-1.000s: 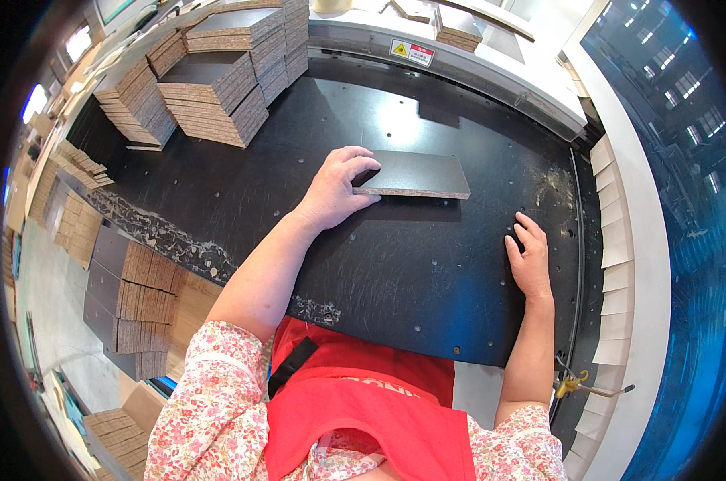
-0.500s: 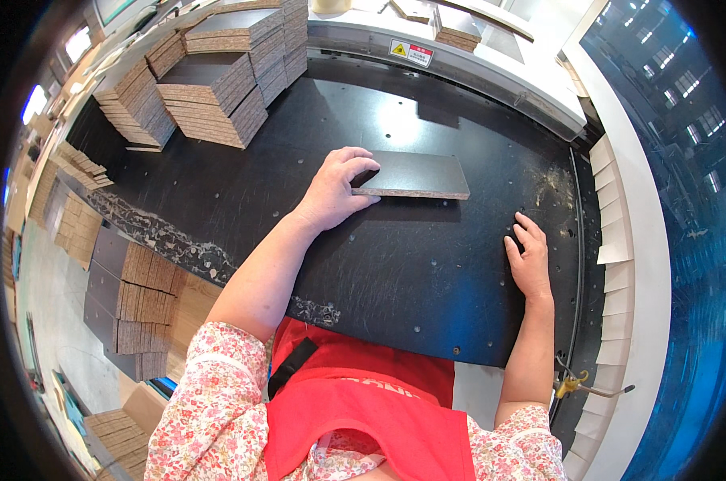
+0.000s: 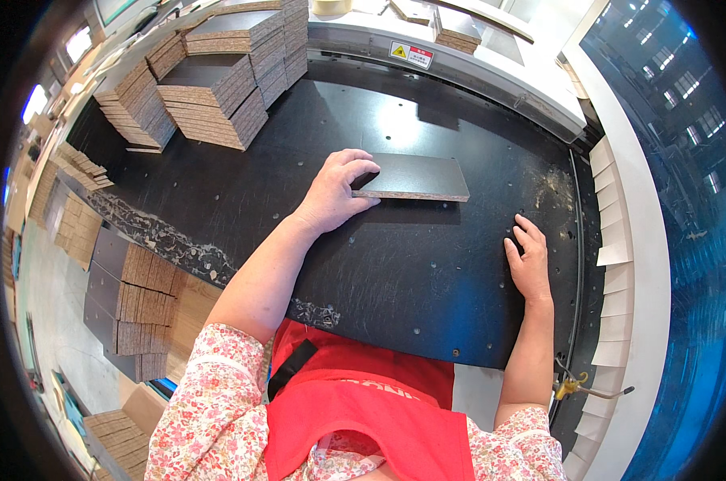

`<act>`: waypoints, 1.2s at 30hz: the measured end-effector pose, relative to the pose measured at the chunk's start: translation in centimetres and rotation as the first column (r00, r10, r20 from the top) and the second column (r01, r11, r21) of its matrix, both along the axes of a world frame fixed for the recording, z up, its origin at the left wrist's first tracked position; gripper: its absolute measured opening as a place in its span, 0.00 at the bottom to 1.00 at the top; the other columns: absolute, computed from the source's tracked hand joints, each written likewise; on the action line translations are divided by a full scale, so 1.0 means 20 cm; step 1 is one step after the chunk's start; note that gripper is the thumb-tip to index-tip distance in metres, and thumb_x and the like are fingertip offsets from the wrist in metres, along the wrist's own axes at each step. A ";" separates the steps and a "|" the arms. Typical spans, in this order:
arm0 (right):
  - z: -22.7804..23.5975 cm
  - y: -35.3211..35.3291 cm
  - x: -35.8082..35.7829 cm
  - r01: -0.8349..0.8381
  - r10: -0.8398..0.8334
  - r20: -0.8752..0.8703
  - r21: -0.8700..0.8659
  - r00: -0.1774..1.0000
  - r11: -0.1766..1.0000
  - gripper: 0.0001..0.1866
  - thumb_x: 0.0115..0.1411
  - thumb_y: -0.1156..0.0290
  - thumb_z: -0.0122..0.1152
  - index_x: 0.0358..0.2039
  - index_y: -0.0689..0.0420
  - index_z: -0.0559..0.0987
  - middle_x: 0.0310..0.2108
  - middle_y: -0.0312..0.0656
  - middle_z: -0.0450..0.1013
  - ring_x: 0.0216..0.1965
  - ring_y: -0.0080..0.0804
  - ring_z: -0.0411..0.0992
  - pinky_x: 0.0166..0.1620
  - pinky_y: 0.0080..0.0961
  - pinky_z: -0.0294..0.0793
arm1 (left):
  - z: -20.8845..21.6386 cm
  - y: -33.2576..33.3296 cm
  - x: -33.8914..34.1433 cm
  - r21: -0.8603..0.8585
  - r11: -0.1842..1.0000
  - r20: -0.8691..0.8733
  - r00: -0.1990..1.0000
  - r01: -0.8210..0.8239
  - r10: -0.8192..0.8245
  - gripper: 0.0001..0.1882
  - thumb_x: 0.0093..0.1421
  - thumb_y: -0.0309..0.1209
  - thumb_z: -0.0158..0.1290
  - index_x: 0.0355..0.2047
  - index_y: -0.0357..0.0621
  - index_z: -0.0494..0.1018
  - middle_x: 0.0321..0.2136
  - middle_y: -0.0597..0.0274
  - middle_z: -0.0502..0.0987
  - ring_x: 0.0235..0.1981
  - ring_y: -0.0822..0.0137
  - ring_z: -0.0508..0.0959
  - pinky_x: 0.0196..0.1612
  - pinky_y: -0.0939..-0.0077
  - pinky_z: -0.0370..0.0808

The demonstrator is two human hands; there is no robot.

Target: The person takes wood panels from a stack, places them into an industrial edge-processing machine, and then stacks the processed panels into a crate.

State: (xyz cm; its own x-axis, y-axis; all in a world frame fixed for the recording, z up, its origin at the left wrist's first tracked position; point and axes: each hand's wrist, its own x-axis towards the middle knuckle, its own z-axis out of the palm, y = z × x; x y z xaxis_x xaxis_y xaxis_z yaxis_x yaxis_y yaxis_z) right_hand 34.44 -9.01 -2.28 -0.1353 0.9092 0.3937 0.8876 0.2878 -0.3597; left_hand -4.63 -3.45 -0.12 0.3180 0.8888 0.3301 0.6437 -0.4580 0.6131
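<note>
Head view: board (image 3: pixel 423 176) extends rightward; left hand (image 3: pixel 337 191) clasps its left end.

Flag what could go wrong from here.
The left hand grips the dark-faced particleboard strip only at its left end, so the free end might swing if bumped.
The right hand is apart from the strip, so a slip may go unchecked.
The particleboard stacks at far left look uneven; a knock could shift them.

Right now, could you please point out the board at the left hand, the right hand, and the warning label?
Board (image 3: pixel 419 175), head view: middle of its dark top face.
Right hand (image 3: pixel 530 264), head view: back of the hand.
Warning label (image 3: pixel 411 54), head view: near its centre.
</note>
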 end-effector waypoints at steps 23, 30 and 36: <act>-0.01 0.00 0.00 0.002 -0.001 -0.007 0.003 1.000 1.000 0.16 0.59 0.71 0.63 0.46 0.65 0.80 0.58 0.47 0.71 0.60 0.47 0.67 0.63 0.39 0.64 | 0.00 0.00 0.01 -0.022 1.000 -0.002 1.000 -0.015 0.015 0.25 0.50 0.28 0.67 0.49 0.48 0.74 0.56 0.60 0.69 0.63 0.57 0.65 0.67 0.61 0.63; -0.01 0.00 0.01 0.004 -0.004 -0.001 -0.007 1.000 1.000 0.16 0.60 0.71 0.63 0.46 0.65 0.80 0.59 0.47 0.71 0.60 0.47 0.66 0.64 0.39 0.63 | 0.00 0.00 0.00 -0.016 1.000 -0.003 1.000 -0.009 0.009 0.25 0.50 0.28 0.67 0.49 0.48 0.75 0.56 0.61 0.70 0.62 0.57 0.65 0.67 0.61 0.63; -0.02 0.01 0.01 -0.011 0.011 0.000 0.004 1.000 1.000 0.16 0.59 0.70 0.63 0.46 0.64 0.80 0.59 0.47 0.71 0.60 0.47 0.66 0.63 0.39 0.64 | 0.00 0.01 -0.01 -0.015 1.000 0.009 1.000 0.004 -0.004 0.25 0.50 0.28 0.67 0.49 0.47 0.75 0.56 0.61 0.70 0.62 0.57 0.65 0.67 0.61 0.64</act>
